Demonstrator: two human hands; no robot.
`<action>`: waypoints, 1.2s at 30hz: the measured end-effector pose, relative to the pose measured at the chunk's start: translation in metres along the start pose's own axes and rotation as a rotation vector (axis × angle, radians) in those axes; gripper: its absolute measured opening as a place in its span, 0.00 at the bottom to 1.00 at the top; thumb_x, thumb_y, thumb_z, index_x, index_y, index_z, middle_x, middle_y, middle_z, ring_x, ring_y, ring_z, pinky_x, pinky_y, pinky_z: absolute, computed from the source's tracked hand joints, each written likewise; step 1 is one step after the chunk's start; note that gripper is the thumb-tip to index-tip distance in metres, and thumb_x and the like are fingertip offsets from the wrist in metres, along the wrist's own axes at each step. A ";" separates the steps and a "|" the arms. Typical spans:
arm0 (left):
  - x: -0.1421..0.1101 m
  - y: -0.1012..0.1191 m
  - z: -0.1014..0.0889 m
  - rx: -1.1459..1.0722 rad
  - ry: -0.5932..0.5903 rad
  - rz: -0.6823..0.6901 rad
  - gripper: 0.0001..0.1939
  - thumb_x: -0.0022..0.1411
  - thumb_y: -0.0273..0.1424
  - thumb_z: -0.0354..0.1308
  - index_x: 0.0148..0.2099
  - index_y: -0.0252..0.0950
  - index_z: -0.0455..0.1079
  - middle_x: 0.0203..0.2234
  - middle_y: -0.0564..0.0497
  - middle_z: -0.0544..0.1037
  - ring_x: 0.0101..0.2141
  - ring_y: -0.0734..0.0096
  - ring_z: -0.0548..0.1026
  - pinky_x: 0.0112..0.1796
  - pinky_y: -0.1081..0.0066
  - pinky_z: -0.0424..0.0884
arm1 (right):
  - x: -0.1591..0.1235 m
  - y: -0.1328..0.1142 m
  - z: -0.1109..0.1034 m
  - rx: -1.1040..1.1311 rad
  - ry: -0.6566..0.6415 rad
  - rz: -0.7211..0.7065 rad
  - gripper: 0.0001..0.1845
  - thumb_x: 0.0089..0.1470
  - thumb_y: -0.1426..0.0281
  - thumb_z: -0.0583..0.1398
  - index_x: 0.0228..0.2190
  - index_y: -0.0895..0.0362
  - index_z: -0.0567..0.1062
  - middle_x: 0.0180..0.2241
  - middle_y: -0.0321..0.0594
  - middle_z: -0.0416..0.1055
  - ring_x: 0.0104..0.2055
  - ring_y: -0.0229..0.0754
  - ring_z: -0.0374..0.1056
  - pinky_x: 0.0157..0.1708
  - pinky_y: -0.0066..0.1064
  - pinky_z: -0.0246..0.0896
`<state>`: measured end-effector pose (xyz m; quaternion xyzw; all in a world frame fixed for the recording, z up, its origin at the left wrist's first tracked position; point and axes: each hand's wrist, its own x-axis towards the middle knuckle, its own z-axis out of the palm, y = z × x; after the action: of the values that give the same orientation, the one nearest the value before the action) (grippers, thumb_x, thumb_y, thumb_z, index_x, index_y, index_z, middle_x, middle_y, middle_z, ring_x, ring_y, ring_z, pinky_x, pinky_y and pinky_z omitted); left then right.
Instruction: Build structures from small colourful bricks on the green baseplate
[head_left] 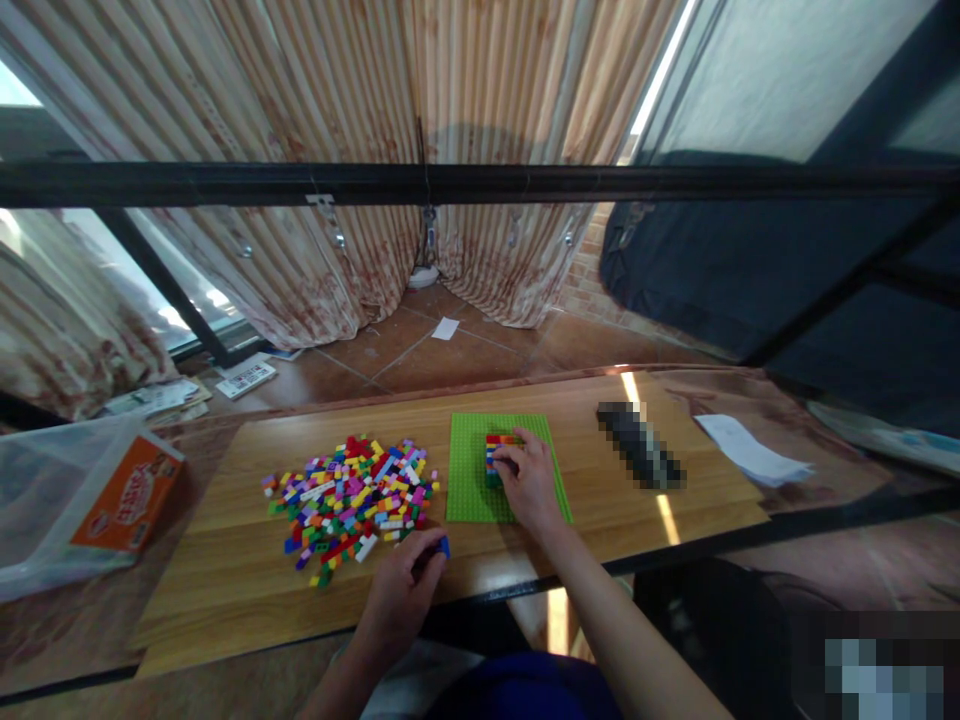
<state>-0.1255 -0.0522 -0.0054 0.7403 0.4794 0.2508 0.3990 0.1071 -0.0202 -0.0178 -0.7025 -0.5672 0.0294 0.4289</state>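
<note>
A green baseplate [469,470] lies flat on the wooden board. A small stack of coloured bricks [496,448] stands on it. My right hand [529,483] rests on the plate with its fingers closed round that stack. To the left spreads a pile of loose coloured bricks [351,495]. My left hand [405,590] is near the board's front edge, just below the pile, pinching a small blue brick [445,546].
The wooden board [225,590] lies on a glossy table. A clear plastic bin with an orange box [124,495] stands at the left. A blurred dark object [640,445] and white paper [750,452] lie at the right. Curtains and a black frame bar are beyond.
</note>
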 end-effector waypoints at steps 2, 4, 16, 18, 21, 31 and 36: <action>0.000 -0.001 0.001 0.004 -0.004 -0.003 0.15 0.61 0.35 0.52 0.47 0.37 0.73 0.40 0.45 0.80 0.41 0.63 0.77 0.44 0.63 0.73 | 0.000 0.000 0.002 0.007 0.013 -0.007 0.06 0.53 0.70 0.61 0.31 0.51 0.80 0.48 0.44 0.68 0.53 0.51 0.61 0.50 0.48 0.57; 0.000 -0.002 0.002 0.005 -0.009 -0.006 0.15 0.62 0.35 0.51 0.47 0.36 0.73 0.40 0.45 0.80 0.41 0.63 0.77 0.44 0.63 0.73 | -0.001 0.001 0.002 0.021 0.028 -0.010 0.06 0.53 0.70 0.61 0.31 0.51 0.80 0.48 0.44 0.68 0.52 0.50 0.61 0.50 0.47 0.57; -0.001 -0.002 0.003 0.005 -0.008 0.017 0.14 0.62 0.34 0.52 0.48 0.38 0.73 0.41 0.46 0.79 0.41 0.64 0.77 0.44 0.64 0.73 | -0.007 0.001 -0.003 -0.118 0.049 -0.156 0.11 0.59 0.70 0.57 0.35 0.52 0.80 0.48 0.45 0.69 0.49 0.48 0.62 0.49 0.44 0.59; -0.001 -0.003 0.004 0.005 -0.007 0.024 0.14 0.62 0.33 0.52 0.48 0.38 0.73 0.40 0.47 0.79 0.41 0.64 0.77 0.44 0.65 0.73 | -0.011 -0.002 -0.004 -0.193 0.041 -0.189 0.12 0.60 0.71 0.56 0.37 0.52 0.80 0.49 0.45 0.69 0.50 0.48 0.61 0.49 0.45 0.58; -0.002 -0.006 0.005 0.006 -0.006 0.026 0.14 0.63 0.33 0.52 0.48 0.38 0.72 0.40 0.47 0.79 0.41 0.65 0.77 0.43 0.65 0.73 | -0.016 -0.006 -0.005 -0.276 0.040 -0.206 0.13 0.59 0.74 0.55 0.40 0.53 0.79 0.48 0.46 0.69 0.50 0.49 0.60 0.49 0.45 0.57; -0.002 -0.007 0.005 -0.007 -0.013 0.025 0.14 0.63 0.33 0.52 0.48 0.38 0.72 0.41 0.47 0.79 0.42 0.64 0.77 0.44 0.64 0.73 | -0.026 -0.006 0.003 -0.299 0.063 -0.196 0.17 0.58 0.78 0.53 0.43 0.54 0.77 0.50 0.47 0.68 0.53 0.49 0.59 0.50 0.44 0.57; -0.001 -0.003 0.003 -0.015 -0.004 0.030 0.14 0.62 0.34 0.52 0.48 0.38 0.72 0.41 0.46 0.79 0.42 0.63 0.77 0.45 0.63 0.73 | -0.026 -0.004 0.005 -0.251 0.071 -0.192 0.17 0.58 0.78 0.53 0.43 0.54 0.77 0.48 0.47 0.69 0.52 0.48 0.60 0.50 0.44 0.58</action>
<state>-0.1253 -0.0540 -0.0100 0.7451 0.4654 0.2587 0.4017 0.0919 -0.0391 -0.0300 -0.6936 -0.6155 -0.1079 0.3584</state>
